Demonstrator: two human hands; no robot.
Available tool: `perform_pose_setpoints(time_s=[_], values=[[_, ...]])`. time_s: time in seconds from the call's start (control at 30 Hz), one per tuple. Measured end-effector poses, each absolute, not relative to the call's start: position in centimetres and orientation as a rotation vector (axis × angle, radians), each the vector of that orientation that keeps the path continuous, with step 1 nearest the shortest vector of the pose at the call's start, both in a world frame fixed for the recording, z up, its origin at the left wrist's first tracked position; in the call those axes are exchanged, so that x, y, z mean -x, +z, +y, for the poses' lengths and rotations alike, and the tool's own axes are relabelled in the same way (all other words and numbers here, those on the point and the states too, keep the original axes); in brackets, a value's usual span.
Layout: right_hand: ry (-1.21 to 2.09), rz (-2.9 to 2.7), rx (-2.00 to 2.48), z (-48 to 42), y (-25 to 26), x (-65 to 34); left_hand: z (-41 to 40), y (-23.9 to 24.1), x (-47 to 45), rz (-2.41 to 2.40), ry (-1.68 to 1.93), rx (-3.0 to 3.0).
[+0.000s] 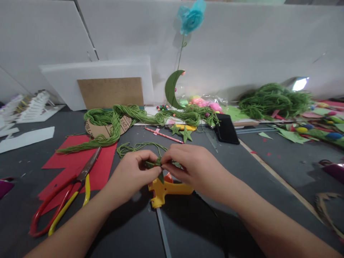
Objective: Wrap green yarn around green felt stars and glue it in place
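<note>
Between both hands is a small green star (161, 177), partly covered by the fingers, with green yarn (145, 144) trailing behind it. My left hand (135, 173) pinches it from the left. The fingertips of my right hand (192, 166) close on its other side, touching the left fingertips. Directly beneath lies a yellow glue gun (172, 189) with a grey glue stick (163, 233) pointing toward me. Two more green stars (186, 134) rest behind the hands, near a pink pencil (163, 135).
Scissors (82, 175) lie on red paper (98, 172) at left. Green yarn hanks (115, 125) drape over cardboard. Behind stand a green crescent (172, 89) and blue flower (192, 19). A black phone (227, 129) and yarn pile (274, 102) are at right.
</note>
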State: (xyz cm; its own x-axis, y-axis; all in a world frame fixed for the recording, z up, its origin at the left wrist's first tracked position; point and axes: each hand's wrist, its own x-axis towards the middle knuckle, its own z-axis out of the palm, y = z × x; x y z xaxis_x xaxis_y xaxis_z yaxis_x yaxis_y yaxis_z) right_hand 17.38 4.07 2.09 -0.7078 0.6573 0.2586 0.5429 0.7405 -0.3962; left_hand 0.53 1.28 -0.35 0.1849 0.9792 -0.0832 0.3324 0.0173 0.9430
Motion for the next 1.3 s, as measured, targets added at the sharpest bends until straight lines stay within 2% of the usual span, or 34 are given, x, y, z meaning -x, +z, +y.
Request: perform_pose_setpoints(time_s=[0.13, 0.2, 0.3, 0.4, 0.5, 0.6, 0.67, 0.83, 0.93, 1.03, 1.1, 1.2, 1.3], values=[[1.416, -2.305, 1.105, 5.1, 2.2, -18.0, 1.0, -0.4, -0.6, 1.270, 0.777, -1.650], [1.786, -2.142, 1.100, 5.7, 1.9, -18.3, 0.9, -0.4, -0.6, 1.227, 0.772, -1.679], [2.155, -1.880, 1.023, 6.2, 1.0, -18.3, 0.7, -0.4, -0.5, 1.130, 0.806, -1.571], [2.306, -1.664, 0.921, 6.2, 0.3, -17.9, 0.8, -0.5, -0.4, 1.012, 0.867, -1.381], [2.196, -1.567, 0.952, 5.7, 0.2, -17.2, 1.1, -0.9, -0.3, 0.955, 0.970, -1.256], [1.840, -1.596, 1.036, 5.0, 0.4, -16.4, 1.4, -1.3, -0.3, 1.000, 1.090, -1.165], [1.454, -1.772, 1.075, 4.5, 0.3, -16.1, 1.6, -1.5, -0.3, 1.037, 1.150, -1.113], [0.190, -2.322, 0.917, 3.6, -0.6, -16.0, 1.9, -1.6, -0.4, 1.079, 1.226, -1.046], [-0.217, -2.458, 0.817, 3.3, -0.9, -16.2, 1.9, -1.6, -0.4, 1.172, 1.208, -1.102], [-0.330, -2.544, 0.792, 3.3, -0.8, -16.3, 1.8, -1.5, -0.4, 1.370, 1.150, -1.238], [-0.287, -2.584, 0.776, 3.5, -0.7, -16.3, 1.8, -1.3, -0.5, 1.492, 1.105, -1.325], [-0.039, -2.572, 0.779, 3.7, -0.6, -16.3, 1.7, -1.1, -0.6, 1.578, 1.048, -1.407], [0.374, -2.428, 0.879, 4.0, -0.1, -16.2, 1.7, -0.9, -0.6, 1.521, 1.015, -1.437]])
